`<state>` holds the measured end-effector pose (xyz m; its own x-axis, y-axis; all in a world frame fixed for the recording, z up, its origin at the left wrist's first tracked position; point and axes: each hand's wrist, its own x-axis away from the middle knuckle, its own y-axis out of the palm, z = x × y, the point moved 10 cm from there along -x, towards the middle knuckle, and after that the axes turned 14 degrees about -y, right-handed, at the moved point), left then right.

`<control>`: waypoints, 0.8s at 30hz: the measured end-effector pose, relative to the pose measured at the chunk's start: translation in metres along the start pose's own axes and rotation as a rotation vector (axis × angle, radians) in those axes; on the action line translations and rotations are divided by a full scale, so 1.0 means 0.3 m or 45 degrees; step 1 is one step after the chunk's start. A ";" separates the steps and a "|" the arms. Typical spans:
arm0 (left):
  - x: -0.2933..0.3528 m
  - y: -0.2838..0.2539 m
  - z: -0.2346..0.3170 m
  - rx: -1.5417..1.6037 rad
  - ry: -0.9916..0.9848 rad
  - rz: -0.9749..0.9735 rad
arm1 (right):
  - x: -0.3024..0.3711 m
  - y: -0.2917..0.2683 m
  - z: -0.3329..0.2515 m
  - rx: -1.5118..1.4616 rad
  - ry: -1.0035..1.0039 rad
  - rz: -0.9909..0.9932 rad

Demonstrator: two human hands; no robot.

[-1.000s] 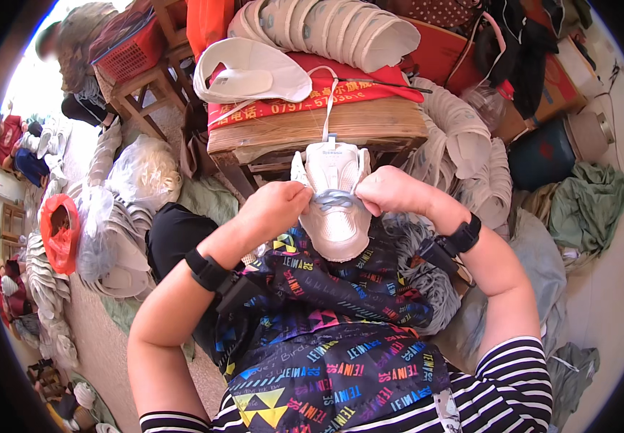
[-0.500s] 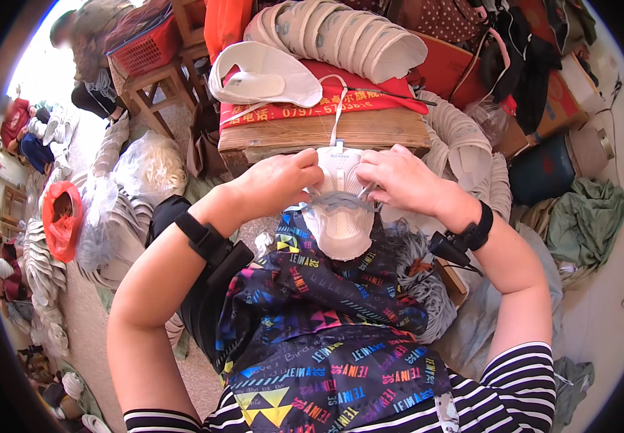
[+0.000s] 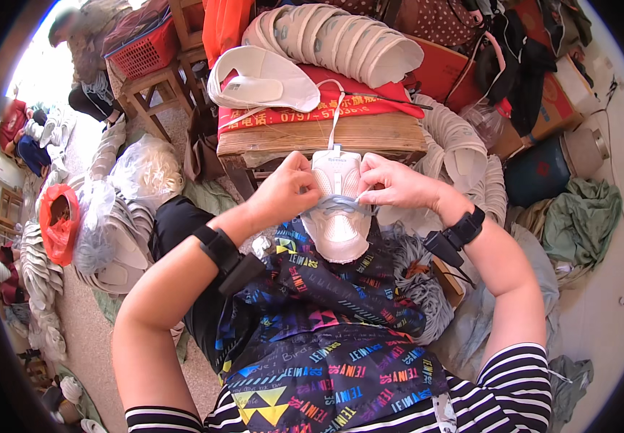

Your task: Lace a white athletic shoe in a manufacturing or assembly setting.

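A white shoe upper [image 3: 337,234] hangs at the front edge of a wooden bench, toe end toward me, from a white strap [image 3: 336,119] clipped at its tongue. A light grey shoelace [image 3: 337,204] crosses its middle. Beside the upper's left edge, my left hand [image 3: 290,189] has its fingers curled closed around the lace's left side. My right hand [image 3: 399,184] pinches the lace at the right edge, thumb and index finger together. The lace ends are hidden or too small to follow.
On the wooden bench [image 3: 283,148] lie a red cloth [image 3: 283,119], another white upper [image 3: 265,79] and a row of nested uppers [image 3: 341,43]. Grey laces [image 3: 427,289] hang at my right. More stacked uppers [image 3: 117,245] stand at left, near a red bag [image 3: 59,224]. Other people sit far left.
The lace across the upper now lies flatter and tighter. My left hand has shifted slightly down and left; my right hand has its fingers closer to the upper's edge.
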<state>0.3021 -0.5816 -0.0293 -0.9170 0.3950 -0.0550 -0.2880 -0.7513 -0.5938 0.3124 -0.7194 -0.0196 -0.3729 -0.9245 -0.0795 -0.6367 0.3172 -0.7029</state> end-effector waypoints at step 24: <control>-0.027 -0.030 0.228 0.833 -0.199 -0.149 | -0.079 -0.255 -0.256 -0.233 -0.114 1.238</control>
<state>0.2930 -0.6142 0.0313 -0.8848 0.4488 0.1255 -0.4499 -0.8928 0.0214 0.3181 -0.7055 0.0902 -0.7404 -0.2552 -0.6218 -0.1784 0.9666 -0.1842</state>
